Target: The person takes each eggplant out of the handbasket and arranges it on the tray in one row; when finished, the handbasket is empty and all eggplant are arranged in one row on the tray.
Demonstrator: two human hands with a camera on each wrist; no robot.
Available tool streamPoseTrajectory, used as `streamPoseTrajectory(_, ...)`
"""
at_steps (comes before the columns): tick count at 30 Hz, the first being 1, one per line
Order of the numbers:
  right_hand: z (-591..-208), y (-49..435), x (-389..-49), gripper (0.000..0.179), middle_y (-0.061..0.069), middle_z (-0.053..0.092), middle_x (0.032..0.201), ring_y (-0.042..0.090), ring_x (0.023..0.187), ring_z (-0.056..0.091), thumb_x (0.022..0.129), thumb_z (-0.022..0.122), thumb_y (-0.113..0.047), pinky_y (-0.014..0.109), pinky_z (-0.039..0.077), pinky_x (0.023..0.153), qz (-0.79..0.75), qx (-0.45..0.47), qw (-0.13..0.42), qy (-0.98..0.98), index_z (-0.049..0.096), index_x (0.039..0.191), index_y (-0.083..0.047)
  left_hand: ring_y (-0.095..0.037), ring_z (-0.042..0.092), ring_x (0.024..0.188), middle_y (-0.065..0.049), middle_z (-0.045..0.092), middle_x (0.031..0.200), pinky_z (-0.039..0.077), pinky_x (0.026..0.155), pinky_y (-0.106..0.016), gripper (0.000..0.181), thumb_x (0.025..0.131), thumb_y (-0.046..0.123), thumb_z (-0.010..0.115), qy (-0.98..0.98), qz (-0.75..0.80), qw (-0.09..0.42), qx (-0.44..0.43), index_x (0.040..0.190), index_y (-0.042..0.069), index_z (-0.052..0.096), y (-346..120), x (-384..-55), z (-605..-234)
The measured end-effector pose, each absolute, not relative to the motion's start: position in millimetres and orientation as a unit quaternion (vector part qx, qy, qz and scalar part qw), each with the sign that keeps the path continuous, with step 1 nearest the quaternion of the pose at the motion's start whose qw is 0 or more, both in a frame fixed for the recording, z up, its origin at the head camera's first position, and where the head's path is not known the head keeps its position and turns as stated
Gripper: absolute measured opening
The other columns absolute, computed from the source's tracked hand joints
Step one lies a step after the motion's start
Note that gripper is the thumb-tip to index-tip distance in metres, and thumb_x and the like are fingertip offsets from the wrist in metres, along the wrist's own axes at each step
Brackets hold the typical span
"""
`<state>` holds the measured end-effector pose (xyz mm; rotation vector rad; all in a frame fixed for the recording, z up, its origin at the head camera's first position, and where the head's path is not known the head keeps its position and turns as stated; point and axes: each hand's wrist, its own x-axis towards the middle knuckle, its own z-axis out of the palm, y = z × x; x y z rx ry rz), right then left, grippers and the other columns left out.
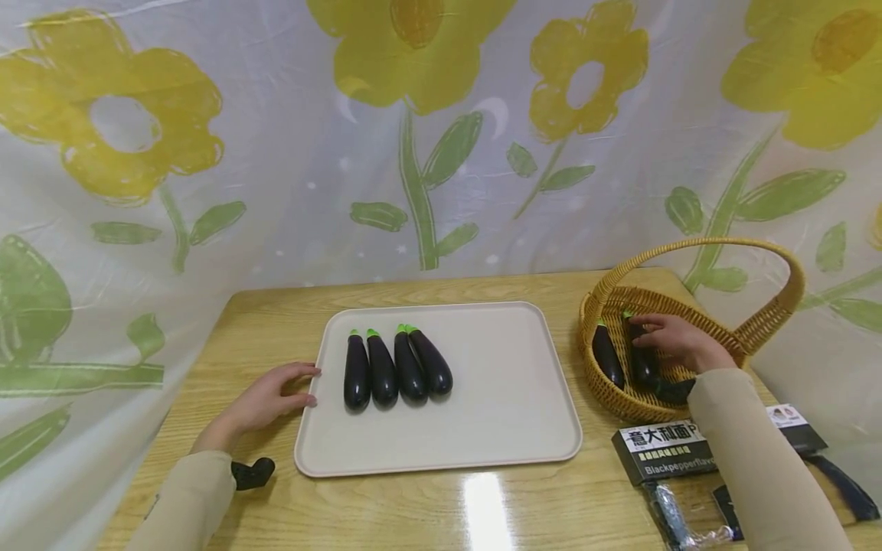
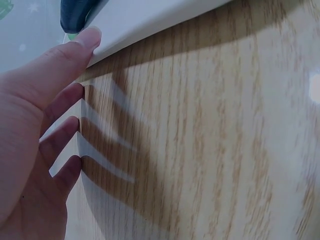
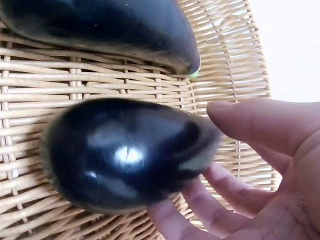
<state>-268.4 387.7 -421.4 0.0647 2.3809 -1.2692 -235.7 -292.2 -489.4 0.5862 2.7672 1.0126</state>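
My right hand (image 1: 671, 338) reaches into a wicker basket (image 1: 761, 329) and holds an eggplant (image 3: 125, 155) near its narrow end, thumb on one side and fingers on the other. Beside it in the basket lies a second eggplant (image 1: 608, 356). My left hand (image 1: 272, 394) rests by the left edge of a pale tray (image 1: 506, 383), its thumb and fingertips right at the rim. On the tray's left half, several dark eggplants (image 1: 356, 371) lie in a row, green ends pointing away from me; the two rightmost touch at their tops.
The basket's tall handle (image 1: 703, 241) arches over it. In front of the basket stands a black box (image 1: 664, 451) with printed labels, partly behind my right sleeve, with a clear plastic package (image 1: 671, 516) nearer me. A flowered cloth (image 1: 296, 191) hangs behind the wooden table (image 1: 386, 513).
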Motion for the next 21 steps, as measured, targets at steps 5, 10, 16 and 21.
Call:
streamPoseTrajectory(5,-421.7,389.1,-268.0,0.063,0.040,0.024,0.145,0.037,0.120,0.047,0.098,0.057,-0.012,0.047,0.052,0.090,-0.469,0.021,0.227,0.853,0.025,0.149,0.006,-0.048,0.038,0.133,-0.023,0.050,0.141,0.027,0.108,-0.065,0.048,0.090,0.027,0.072,0.919,0.336,0.068,0.196,0.130,0.003,0.060,-292.4,-235.3,-489.0)
streamPoseTrajectory(10,-423.4,389.4,-265.4,0.063,0.040,0.025,0.144,0.032,0.112,0.051,0.097,0.058,-0.010,0.041,0.055,0.081,-0.469,0.023,0.234,0.851,0.025,0.149,0.005,-0.048,0.038,0.133,-0.024,0.050,0.141,0.027,0.108,-0.065,0.048,0.090,0.026,0.072,0.918,0.338,0.068,0.198,0.130,0.003,0.060,-291.9,-234.8,-488.0)
streamPoseTrajectory(16,-424.0,390.5,-262.5,0.060,0.043,0.020,0.143,0.024,0.102,0.056,0.099,0.055,-0.009,0.041,0.056,0.081,-0.477,0.009,0.231,0.848,0.026,0.148,0.008,-0.048,0.039,0.132,-0.024,0.050,0.140,0.028,0.108,-0.064,0.049,0.090,0.025,0.072,0.916,0.340,0.067,0.202,0.131,0.002,0.059,-291.4,-234.5,-487.6)
streamPoseTrajectory(21,-422.8,392.6,-260.5,0.060,0.044,0.012,0.147,0.029,0.111,0.051,0.100,0.053,-0.011,0.040,0.056,0.081,-0.491,0.000,0.233,0.839,0.024,0.149,0.008,-0.048,0.038,0.133,-0.024,0.050,0.140,0.028,0.108,-0.065,0.049,0.090,0.027,0.072,0.919,0.334,0.065,0.200,0.131,0.003,0.059,-292.3,-234.4,-488.2)
